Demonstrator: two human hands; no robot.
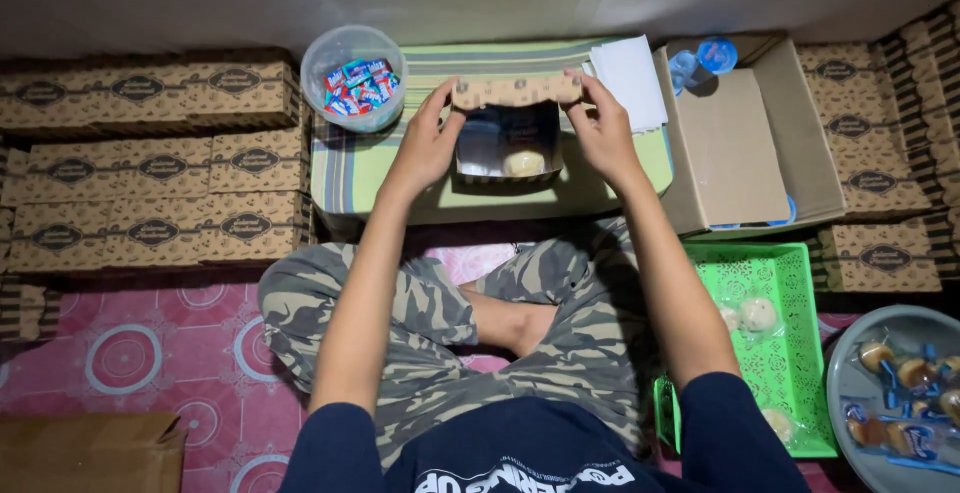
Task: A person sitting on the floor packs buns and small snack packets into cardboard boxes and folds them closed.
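**Both hands on the box lid, bun sitting inside**

You've got the small patterned snack box [508, 143] dead centre on the striped low table [350, 168], and both hands are up at its far edge. Your left hand [425, 148] pinches the left end of the raised lid flap [515, 91], thumb and fingers pressed on the card; your right hand [600, 133] does the same at the right end. The flap stands up across the back of the box, and the box is open below it.

Inside the box, near its front wall, sits one pale round bun [524, 163]. That looks soft and easy to squash, so I'd judge the flap needs to come down without pressing on it.

The box itself reads as thin, light cardboard: stiff along the folds, bendy in the panels. The flap's ends, near the corners where you have it now, look like the safest hold.

Left of the box, a clear tub of wrapped sweets [355, 78]. Right of the box, a stack of white paper sheets [632, 81], then a big open carton [745, 143]. Nearer you and to the box's right, a green plastic basket [770, 353] holds more wrapped buns.
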